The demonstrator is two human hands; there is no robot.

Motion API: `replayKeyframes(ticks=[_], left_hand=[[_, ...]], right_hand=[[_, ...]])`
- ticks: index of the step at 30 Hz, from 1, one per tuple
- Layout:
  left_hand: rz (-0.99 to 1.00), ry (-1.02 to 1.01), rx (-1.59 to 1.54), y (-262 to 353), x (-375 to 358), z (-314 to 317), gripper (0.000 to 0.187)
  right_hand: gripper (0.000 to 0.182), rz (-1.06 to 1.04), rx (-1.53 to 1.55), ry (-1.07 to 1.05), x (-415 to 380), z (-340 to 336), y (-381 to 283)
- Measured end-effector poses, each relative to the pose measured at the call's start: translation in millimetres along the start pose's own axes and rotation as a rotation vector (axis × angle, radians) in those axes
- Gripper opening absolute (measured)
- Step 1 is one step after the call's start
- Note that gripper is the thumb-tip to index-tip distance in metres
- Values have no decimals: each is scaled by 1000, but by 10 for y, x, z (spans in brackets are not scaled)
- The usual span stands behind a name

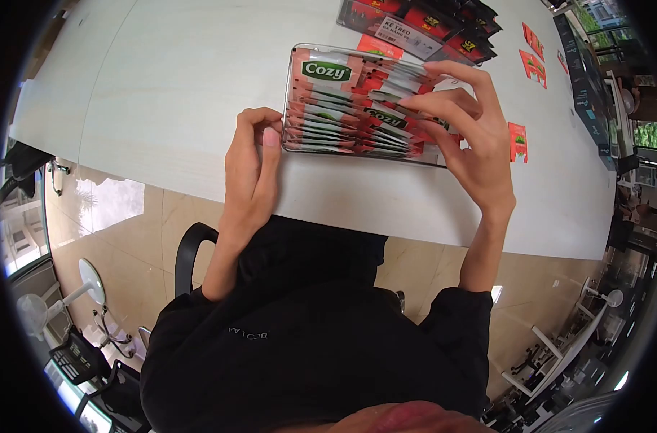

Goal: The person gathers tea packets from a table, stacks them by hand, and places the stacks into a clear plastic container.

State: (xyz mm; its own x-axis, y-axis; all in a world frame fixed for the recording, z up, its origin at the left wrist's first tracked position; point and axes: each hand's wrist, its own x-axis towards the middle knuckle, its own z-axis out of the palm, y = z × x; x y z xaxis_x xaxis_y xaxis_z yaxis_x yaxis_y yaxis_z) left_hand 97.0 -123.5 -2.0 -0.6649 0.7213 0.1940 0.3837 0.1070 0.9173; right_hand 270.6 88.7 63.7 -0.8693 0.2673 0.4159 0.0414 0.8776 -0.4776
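A clear box holds rows of red and green Cozy tea sachets, standing overlapped in two columns at the table's front. At its left wall is my left hand, thumb and fingers closed on the edge. My right hand reaches over the box's right part. Its thumb and fingers are bent onto the tea sachets in the right column; the exact grip is partly hidden by the fingers.
Behind the box stands a display rack of dark red and black packets. Loose red sachets lie to the right, another red sachet beside my right hand. A long dark box lines the table's right edge. A chair armrest is below left.
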Motion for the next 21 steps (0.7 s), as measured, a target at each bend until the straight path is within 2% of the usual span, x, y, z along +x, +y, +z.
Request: replayKeyframes(ticks=[2,6,8,12,15,17,21], left_hand=[[4,3,-4,-3,0,11,26],[-14,-5,-3,-7,-3,8,26],[-24,-10,-9,17,-4,3,26],[0,-15,-4,0,-1,-2,25],[-2,-15,-7,6,-3,-4,26],[1,-9,13,0,-5,-8,27],[-4,-6,22,-4,-8,2,28]], right_hand=[[39,-15,-62,75,-12,17,102],[40,5,-44,85,28,-127,52],[39,118,-217,-67,14,-234,66],[39,140,-296,-78,51,-185,0],[32,89,-265,-70,61,-146,25],[26,42,-245,87,68,-126,41],[21,-24,-249,82,62,17,81]])
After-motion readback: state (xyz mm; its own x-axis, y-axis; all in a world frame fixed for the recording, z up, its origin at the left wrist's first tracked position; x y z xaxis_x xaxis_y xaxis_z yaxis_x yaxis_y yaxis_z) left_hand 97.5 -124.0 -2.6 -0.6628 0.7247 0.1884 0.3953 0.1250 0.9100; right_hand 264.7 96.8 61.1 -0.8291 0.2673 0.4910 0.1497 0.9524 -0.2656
